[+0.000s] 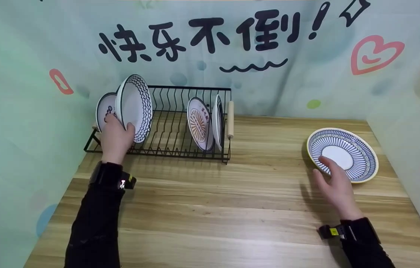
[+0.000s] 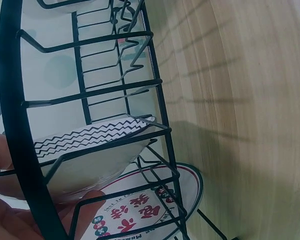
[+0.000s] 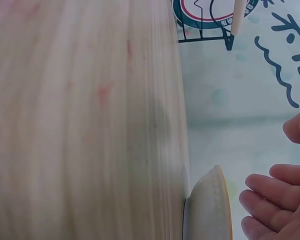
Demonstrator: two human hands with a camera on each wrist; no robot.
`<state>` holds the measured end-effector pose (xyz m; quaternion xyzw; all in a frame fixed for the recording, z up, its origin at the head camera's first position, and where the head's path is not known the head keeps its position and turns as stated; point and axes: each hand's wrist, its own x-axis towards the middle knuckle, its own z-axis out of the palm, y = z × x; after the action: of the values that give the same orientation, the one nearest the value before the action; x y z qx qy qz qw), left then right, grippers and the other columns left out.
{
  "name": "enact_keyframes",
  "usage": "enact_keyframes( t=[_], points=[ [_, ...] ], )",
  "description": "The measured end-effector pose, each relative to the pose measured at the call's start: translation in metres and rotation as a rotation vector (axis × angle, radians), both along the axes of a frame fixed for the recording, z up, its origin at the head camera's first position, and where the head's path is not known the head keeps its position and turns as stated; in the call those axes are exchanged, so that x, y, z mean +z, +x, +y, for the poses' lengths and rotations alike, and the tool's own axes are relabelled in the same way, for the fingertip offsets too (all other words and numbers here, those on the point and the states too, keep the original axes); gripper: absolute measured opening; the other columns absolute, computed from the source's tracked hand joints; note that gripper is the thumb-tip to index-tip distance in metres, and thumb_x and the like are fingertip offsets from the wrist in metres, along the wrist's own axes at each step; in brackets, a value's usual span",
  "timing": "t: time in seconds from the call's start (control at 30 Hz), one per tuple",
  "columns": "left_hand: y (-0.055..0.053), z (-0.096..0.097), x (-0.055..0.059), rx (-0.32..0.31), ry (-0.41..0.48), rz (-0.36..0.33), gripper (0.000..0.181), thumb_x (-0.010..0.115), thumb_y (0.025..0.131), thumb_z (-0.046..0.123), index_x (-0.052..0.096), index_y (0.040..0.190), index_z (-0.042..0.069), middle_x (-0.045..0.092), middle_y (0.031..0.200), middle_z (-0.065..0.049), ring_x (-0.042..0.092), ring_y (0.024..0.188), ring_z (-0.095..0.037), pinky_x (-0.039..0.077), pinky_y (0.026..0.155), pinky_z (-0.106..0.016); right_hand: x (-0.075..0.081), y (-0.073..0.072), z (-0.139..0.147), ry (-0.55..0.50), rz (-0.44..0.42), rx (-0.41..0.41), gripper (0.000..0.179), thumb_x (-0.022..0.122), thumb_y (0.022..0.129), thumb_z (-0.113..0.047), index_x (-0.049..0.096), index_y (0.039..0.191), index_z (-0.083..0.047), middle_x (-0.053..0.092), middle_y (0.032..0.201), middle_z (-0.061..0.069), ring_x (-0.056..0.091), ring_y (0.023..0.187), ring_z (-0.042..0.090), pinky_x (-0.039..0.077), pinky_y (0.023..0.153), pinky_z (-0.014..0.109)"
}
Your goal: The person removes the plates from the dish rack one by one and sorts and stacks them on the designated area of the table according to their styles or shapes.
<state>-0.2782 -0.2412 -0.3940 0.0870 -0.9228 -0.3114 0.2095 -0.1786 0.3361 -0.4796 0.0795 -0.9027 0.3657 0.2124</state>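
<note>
Pinching the wavy-patterned bowl [image 1: 135, 106] with the left grip [image 1: 116, 137], thumb inside, fingers behind, on edge in the black rack [image 1: 191, 88] at far left, just right of a printed plate [image 1: 105, 104]. Probably stiff, slick and breakable (ceramic, judging by the gloss), so best taken by the rim. Reaching far with both forearms [image 1: 94, 227]. Hovering with the right grip [image 1: 337, 186] loosely spread over the near-left edge of the blue-patterned dish [image 1: 344, 153], at right on the worktop [image 1: 232, 208].
</note>
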Motion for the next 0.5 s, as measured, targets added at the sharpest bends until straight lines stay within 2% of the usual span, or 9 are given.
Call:
enact_keyframes(
  t=[0.13,0.5],
  points=[
    [0.000,0.000,0.001,-0.007,0.005,0.006,0.048,0.054,0.092,0.017,0.042,0.120,-0.020,0.059,0.105,-0.041,0.060,0.094,-0.056,0.049,0.078,-0.065,-0.001,-0.001,-0.005,-0.002,0.027,0.007,0.041,0.064,0.092,-0.004,0.054,0.128,0.013,0.058,0.127,0.030,0.051,0.121,0.045,0.035,0.105,0.056],
    [-0.003,-0.001,0.000,0.008,0.018,-0.049,0.047,0.049,0.094,0.015,0.041,0.124,-0.021,0.058,0.111,-0.042,0.058,0.100,-0.056,0.048,0.084,-0.064,0.000,-0.003,-0.016,-0.006,0.049,0.019,0.041,0.065,0.091,-0.002,0.055,0.128,0.012,0.059,0.126,0.029,0.051,0.120,0.043,0.035,0.105,0.054]
  ],
)
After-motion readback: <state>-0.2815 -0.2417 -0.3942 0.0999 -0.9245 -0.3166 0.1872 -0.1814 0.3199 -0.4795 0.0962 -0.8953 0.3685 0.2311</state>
